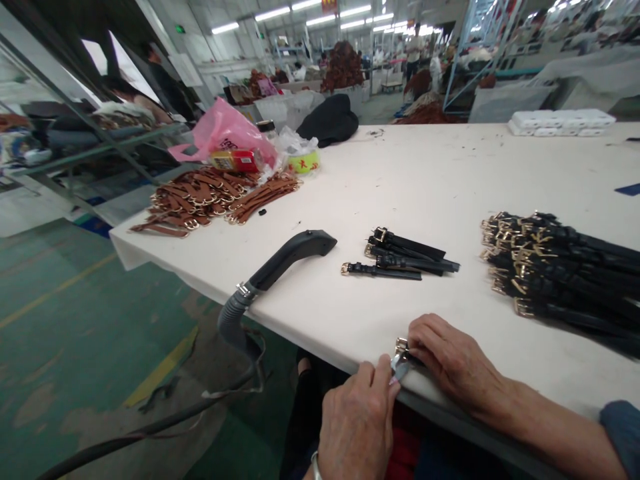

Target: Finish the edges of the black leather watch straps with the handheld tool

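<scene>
At the table's near edge, my right hand [453, 360] is closed on a short black buckle strap, pinning it to the tabletop. The strap's gold buckle [401, 347] sticks out to the left of the fingertips; most of the strap is hidden under the hand. My left hand [357, 417] is closed round a small silver metal tool [399, 370], whose tip reaches the strap just below the buckle. The tool's exact kind is hidden by the fingers. Beyond the hands lie several black buckle straps [405, 257] in a loose group.
A big pile of black buckle straps [560, 267] lies at right. A black nozzle on a grey hose [295, 253] juts over the table [320, 320]. Brown straps [200, 197], a pink bag [230, 133] and a black cap [330, 120] sit far left; white packs [560, 122] far right.
</scene>
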A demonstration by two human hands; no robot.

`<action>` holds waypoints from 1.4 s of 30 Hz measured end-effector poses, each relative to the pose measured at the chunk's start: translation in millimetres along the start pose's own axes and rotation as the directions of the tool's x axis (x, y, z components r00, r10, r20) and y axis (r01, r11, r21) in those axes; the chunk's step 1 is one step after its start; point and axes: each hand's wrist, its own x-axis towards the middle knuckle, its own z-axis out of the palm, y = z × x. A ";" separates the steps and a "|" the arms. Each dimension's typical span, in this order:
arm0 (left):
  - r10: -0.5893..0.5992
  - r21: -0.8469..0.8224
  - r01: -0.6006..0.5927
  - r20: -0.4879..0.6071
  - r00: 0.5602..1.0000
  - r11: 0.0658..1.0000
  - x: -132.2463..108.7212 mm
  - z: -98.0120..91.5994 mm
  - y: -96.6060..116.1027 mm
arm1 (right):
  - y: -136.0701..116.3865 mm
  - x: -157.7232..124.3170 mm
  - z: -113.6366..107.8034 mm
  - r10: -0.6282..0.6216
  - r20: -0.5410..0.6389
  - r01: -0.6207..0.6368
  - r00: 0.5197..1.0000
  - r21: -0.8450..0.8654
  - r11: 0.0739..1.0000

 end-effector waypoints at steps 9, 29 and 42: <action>0.092 0.073 -0.081 -0.157 0.983 0.994 0.9 11.8 2.7 | 8.2 0.0 2.8 0.070 0.016 -0.071 0.997 0.106 0.992; 0.087 0.159 -0.073 -0.087 0.992 0.985 3.6 4.8 3.7 | 6.4 0.0 1.2 0.014 0.017 -0.014 1.000 0.031 0.999; 0.056 0.108 -0.048 -0.079 0.995 0.993 2.3 1.7 9.3 | -1.1 1.3 -7.5 -0.100 -0.081 0.102 0.992 0.022 0.995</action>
